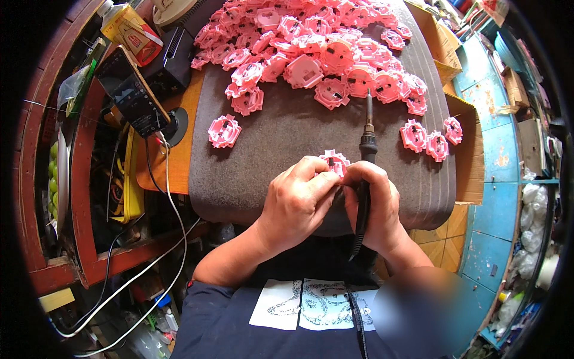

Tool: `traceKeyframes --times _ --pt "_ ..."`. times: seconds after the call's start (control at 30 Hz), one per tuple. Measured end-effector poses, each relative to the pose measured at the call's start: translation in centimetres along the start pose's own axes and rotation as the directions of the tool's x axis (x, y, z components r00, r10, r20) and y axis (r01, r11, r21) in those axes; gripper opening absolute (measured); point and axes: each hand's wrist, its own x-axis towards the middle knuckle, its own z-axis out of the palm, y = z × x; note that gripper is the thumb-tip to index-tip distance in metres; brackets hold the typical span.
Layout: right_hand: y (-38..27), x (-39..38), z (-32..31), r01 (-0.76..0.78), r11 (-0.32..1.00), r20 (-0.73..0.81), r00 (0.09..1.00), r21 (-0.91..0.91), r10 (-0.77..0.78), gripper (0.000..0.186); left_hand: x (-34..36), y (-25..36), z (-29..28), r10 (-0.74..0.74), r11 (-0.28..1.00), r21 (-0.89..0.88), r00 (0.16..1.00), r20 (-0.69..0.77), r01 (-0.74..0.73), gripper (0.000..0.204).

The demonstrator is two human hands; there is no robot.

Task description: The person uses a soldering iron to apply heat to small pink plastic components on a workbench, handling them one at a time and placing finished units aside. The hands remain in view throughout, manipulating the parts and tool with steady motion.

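Between my two hands, near the front of the cloth-covered table, is a small pink plastic part (335, 160) with notched edges. My left hand (301, 194) is closed in a pinch on it. My right hand (378, 206) is closed around a soldering iron (368, 140), its metal tip pointing away from me and its cord hanging down below the hand. The right fingertips meet the near side of the pink part; whether they grip it too is hidden.
A big heap of similar pink parts (305, 69) covers the far side of the dark grey cloth (269, 134). One loose part (225, 131) lies at left, several at right. A phone (128, 93) stands on a holder at left, with cables hanging. Cardboard boxes (469, 149) flank the right edge.
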Motion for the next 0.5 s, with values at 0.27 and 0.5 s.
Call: traceKeyframes --times 0.27,0.5 --pt "0.3 -0.1 0.2 0.028 0.997 -0.054 0.998 -0.073 -0.032 0.053 0.2 -0.1 0.2 0.004 1.000 0.001 1.000 -0.018 -0.004 0.020" --pt "0.4 -0.9 0.1 0.270 0.950 -0.010 0.961 -0.156 -0.275 0.048 0.0 0.1 0.4 -0.060 0.996 0.058 0.998 -0.017 0.061 0.022"
